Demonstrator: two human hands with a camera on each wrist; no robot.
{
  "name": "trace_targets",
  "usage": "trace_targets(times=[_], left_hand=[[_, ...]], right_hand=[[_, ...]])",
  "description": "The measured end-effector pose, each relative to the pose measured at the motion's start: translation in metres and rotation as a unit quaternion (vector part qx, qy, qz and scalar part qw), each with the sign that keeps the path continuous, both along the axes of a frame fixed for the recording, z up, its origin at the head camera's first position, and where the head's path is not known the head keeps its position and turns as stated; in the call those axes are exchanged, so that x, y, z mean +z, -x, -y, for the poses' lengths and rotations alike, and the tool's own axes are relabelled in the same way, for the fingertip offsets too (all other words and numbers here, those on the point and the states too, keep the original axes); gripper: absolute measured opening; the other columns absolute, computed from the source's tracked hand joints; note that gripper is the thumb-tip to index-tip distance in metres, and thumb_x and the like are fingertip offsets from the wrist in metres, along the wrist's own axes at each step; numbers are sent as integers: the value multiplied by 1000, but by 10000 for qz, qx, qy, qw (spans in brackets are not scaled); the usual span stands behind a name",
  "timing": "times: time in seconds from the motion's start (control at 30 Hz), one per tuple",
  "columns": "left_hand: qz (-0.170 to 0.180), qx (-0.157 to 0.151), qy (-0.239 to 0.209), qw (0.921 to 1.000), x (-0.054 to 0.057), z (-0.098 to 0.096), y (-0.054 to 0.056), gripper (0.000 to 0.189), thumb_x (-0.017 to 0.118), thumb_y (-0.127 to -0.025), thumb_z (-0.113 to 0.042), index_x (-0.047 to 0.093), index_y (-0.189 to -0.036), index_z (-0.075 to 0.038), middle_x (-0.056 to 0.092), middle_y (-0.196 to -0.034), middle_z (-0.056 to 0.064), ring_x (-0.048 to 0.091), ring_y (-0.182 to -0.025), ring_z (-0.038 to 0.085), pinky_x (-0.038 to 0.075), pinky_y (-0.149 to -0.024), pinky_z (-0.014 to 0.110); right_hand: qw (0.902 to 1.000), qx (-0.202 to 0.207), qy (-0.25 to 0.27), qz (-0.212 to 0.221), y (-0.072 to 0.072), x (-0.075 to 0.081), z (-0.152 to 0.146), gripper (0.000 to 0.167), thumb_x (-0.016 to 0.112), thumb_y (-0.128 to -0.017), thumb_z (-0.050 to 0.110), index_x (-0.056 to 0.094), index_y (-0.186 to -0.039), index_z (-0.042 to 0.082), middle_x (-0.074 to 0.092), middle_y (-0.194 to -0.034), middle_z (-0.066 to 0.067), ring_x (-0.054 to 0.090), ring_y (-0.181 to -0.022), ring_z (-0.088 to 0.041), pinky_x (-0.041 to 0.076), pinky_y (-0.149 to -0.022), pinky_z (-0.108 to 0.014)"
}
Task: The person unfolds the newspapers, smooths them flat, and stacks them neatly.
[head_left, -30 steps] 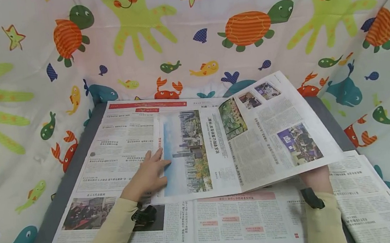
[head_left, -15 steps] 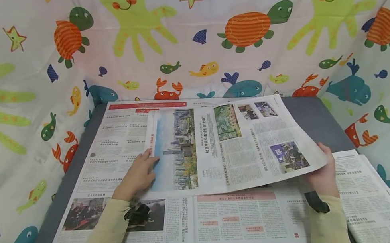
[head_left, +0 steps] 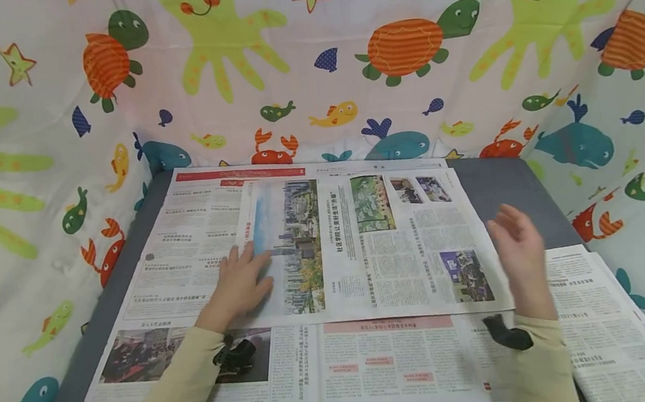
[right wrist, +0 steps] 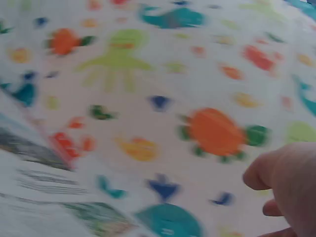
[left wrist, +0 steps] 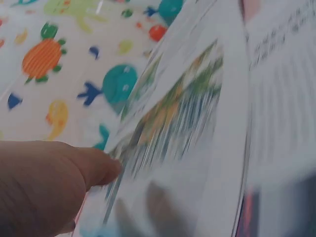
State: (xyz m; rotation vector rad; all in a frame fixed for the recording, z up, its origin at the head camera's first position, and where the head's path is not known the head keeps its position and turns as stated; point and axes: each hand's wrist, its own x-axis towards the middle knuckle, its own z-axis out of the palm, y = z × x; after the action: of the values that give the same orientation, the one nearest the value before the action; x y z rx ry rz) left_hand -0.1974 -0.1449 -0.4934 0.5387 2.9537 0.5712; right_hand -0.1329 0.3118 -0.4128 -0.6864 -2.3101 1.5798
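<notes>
Likely flattening upper newspaper [head_left: 371, 250] — steadying with spread left hand [head_left: 236, 284], gripping nothing with loose right hand [head_left: 521, 254]. Next: probably smooth rightward.

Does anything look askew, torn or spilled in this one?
No spill or tear shows. The newspaper pile at the right looks slightly askew: its sheets are not flush, and it seems to overhang the edge of the table. On the upper newspaper, the skyline photo lies sideways, sky toward the left.
</notes>
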Motion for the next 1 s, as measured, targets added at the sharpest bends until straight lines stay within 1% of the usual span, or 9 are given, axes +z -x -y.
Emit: trace_targets(times=[0.07,0.1,0.2,0.3,0.37,0.5,0.67,0.87,1.0], left_hand=[[187,-166,16,9997,2,-14,0,63,61,-100,-37,43,-156,-15,21,-166,30,12,-152,60,13,-117,78],[312,-261,25,9992,2,-20,0,67,61,-100,-42,39,-158,-17,17,-167,30,9,-152,60,12,-117,78],[668,-399,55,9969,0,-36,-1,75,59,-100,-52,32,-162,-21,10,-170,27,2,-153,59,9,-117,79],[914,-315,157,9952,-4,-43,-2,78,60,-98,-56,30,-162,-24,8,-171,23,-1,-154,57,7,-118,78],[993,-227,273,9944,-8,-43,-2,78,60,-97,-57,30,-162,-26,8,-172,21,-2,-155,56,6,-118,78],[987,-188,337,9944,-11,-38,-2,79,60,-96,-59,30,-162,-27,8,-172,19,-2,-155,54,5,-118,77],[882,-197,363,9952,-11,-36,-1,79,61,-96,-59,31,-162,-27,10,-172,19,0,-155,55,7,-118,78],[831,-263,401,9954,-12,-36,-2,78,60,-96,-59,31,-162,-26,11,-171,20,1,-154,57,8,-117,78],[733,-374,559,9950,-13,-36,-9,75,58,-97,-59,34,-161,-26,16,-170,22,3,-154,58,8,-118,78]], right_hand=[[9908,994,-893,228,9,-9,29,60,54,-105,27,34,-160,13,34,-165,-18,31,-153,-39,26,-124,-57],[9790,1498,-1343,333,13,-16,45,63,55,-104,28,32,-161,12,30,-166,-20,28,-154,-42,25,-123,-61],[9254,2743,-2552,572,23,-41,89,69,56,-103,35,30,-160,7,24,-165,-30,22,-152,-53,22,-120,-69],[8836,3360,-3151,835,27,-64,118,74,58,-101,41,31,-160,6,19,-164,-35,16,-151,-59,18,-118,-74],[8687,3477,-3341,1131,26,-76,127,77,58,-100,46,30,-161,9,15,-166,-34,11,-152,-58,15,-118,-76],[8600,3355,-3533,1518,21,-90,128,77,58,-99,48,29,-162,13,11,-169,-29,4,-155,-55,10,-117,-78],[8509,3331,-3769,1514,18,-96,123,76,57,-100,49,31,-162,13,11,-168,-30,5,-154,-57,11,-115,-80],[8580,3272,-3630,1583,19,-94,124,76,57,-100,49,31,-162,13,9,-168,-30,3,-154,-56,8,-116,-80],[8579,3223,-3628,1686,21,-93,123,76,56,-100,50,30,-162,14,10,-168,-30,3,-155,-56,8,-117,-79]])
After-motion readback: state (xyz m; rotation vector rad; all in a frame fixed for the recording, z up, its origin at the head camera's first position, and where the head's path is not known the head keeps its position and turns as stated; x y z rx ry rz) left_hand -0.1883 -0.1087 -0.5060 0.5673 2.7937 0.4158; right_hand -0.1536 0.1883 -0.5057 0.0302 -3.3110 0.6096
